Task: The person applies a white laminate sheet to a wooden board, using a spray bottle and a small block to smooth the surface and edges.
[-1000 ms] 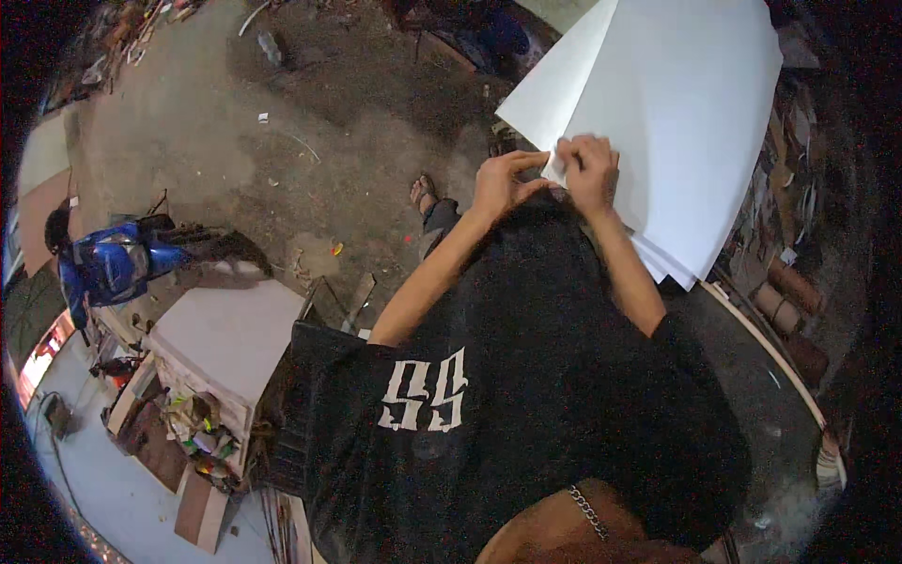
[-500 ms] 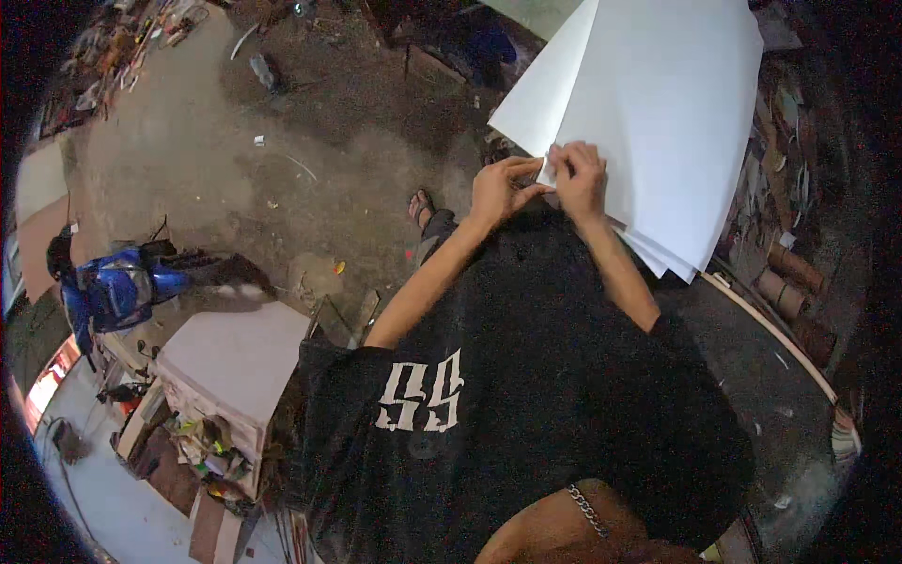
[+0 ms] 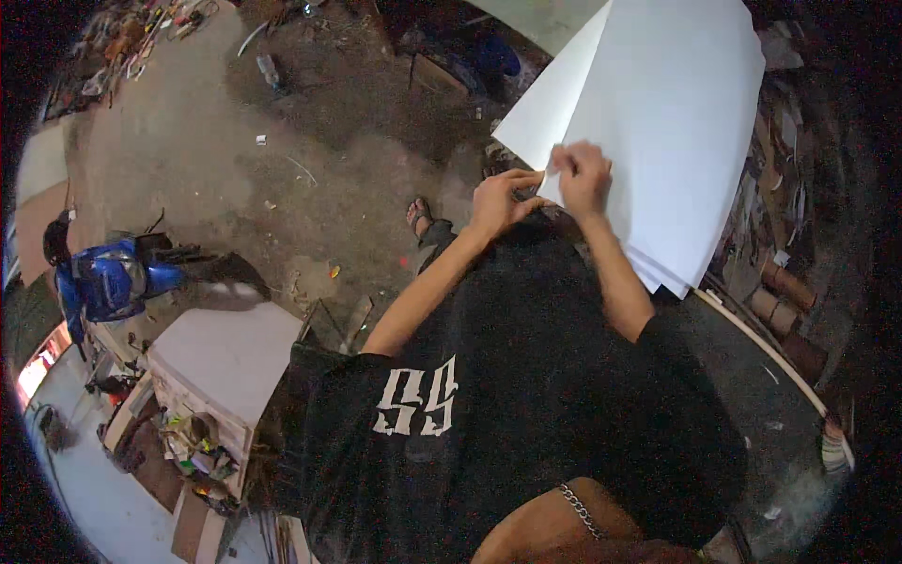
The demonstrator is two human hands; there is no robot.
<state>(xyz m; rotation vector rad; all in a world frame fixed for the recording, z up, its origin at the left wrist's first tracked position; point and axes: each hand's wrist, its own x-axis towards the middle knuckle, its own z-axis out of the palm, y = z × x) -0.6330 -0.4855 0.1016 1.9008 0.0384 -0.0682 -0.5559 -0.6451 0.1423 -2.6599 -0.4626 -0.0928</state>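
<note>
Large white sheets [image 3: 672, 122] lie overlapped in front of me at the upper right, their near corner beside my hands. My left hand [image 3: 503, 204] pinches that corner between thumb and fingers. Right of it, my right hand [image 3: 584, 180] is curled over the edge of the sheet, its fingers bent together and slightly blurred. What those fingertips hold, if anything, is hidden.
At left stands a blue motorbike [image 3: 113, 282] by a pale board-topped table [image 3: 225, 352] and a box of mixed oddments [image 3: 197, 446]. Brown rolls [image 3: 785, 305] and scraps lie at right. A dark tabletop [image 3: 742, 376] with a pale edge curves beside me.
My right hand has shifted slightly right along the sheet. My left hand keeps its pinch at the corner. The whole view has turned a little.
</note>
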